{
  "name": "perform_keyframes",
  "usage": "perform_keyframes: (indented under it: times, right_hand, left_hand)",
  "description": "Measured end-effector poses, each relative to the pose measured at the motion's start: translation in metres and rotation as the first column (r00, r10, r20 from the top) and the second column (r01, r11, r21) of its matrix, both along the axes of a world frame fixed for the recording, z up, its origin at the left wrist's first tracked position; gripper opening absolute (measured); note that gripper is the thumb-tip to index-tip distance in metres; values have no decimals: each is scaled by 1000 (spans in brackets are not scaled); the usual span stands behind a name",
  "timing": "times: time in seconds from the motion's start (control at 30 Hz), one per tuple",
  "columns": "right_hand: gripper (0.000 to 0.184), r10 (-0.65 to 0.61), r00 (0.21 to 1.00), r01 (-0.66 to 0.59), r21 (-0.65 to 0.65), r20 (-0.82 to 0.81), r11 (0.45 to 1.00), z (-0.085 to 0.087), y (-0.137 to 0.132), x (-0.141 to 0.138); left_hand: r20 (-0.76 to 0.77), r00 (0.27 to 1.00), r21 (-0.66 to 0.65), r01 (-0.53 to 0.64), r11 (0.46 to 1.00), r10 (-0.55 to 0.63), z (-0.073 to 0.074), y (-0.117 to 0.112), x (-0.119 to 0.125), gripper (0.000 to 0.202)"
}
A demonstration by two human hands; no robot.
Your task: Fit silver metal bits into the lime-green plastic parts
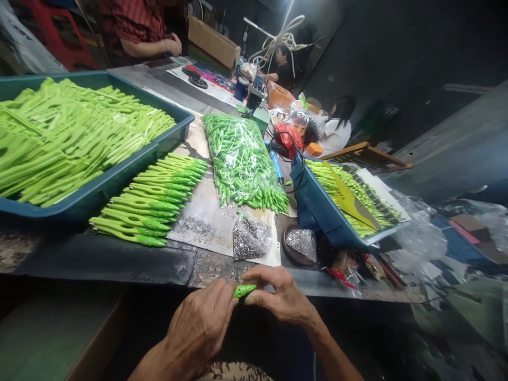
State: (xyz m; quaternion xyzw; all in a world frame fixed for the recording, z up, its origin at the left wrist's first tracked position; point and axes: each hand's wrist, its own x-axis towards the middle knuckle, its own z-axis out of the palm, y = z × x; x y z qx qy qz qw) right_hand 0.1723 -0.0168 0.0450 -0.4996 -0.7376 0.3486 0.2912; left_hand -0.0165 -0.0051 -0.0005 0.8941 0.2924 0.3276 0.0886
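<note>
Left hand [200, 325] and right hand [283, 300] meet just before the near edge of the desk [119, 259], the fingers of both closed on a small green plastic piece [243, 290]. Beyond them, a row of green handles [151, 198] lies beside a blue tray [119, 177].

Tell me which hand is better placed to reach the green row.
Probably left: the left hand lies nearer the green row; the right hand would cross over. Both pinch a green piece.

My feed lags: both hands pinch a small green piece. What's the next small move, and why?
Probably hold the green piece with the left hand and reach the right hand to the metal-bits bag: it lies nearest, straight ahead.
</note>
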Motion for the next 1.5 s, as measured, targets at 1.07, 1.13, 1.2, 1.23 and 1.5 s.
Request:
perform_keyframes:
  times: [1.07,1.13,1.2,1.23,1.5]
  right_hand:
    - [17,-281,704,100,300,652,949,-24,80,16]
    - [17,-305,751,146,304,586,942,-23,78,17]
    - [16,-327,796,196,293,510,936,-22,77,17]
    - [16,-336,816,221,282,471,933,-22,77,18]
    - [18,-348,924,336,97,157,937,-18,77,23]
  left_hand:
    - [203,949,-717,-22,696,240,18,10,-5,15]
    - [213,940,-761,-10,648,265,19,12,-5,16]
    - [224,933,-793,7,609,281,19,13,-4,16]
    - [230,930,-807,17,591,287,20,14,-3,16]
    - [319,869,-898,149,415,379,17,20,4,18]
